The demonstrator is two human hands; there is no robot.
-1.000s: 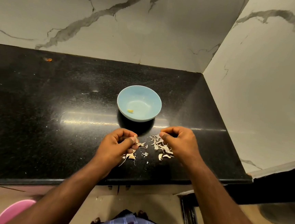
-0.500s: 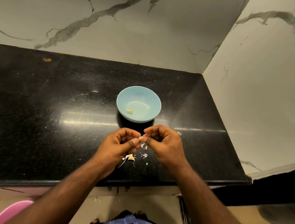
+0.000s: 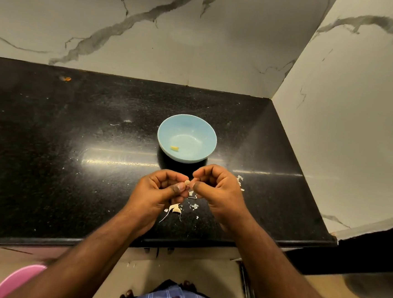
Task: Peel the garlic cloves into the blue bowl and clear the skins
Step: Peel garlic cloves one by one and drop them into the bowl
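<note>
Nearest me, skins (image 3: pixel 176 209) litter the black desk (image 3: pixel 47 159) under the hands. The left hand (image 3: pixel 156 193) pinches a clove (image 3: pixel 187 183) while the right hand (image 3: pixel 220 189) pinches at its skin, probably so the peel drops clear. Beyond, the bowl (image 3: pixel 199 130) holds one peeled clove (image 3: pixel 174 148), before marbled walls.

Both bare forearms reach forward and converge, the left hand (image 3: pixel 161 191) and right hand (image 3: pixel 220 189) meeting fingertip to fingertip, fingers curled, thumbs and forefingers pinching a small pale garlic clove (image 3: pixel 187 183) between them
</note>
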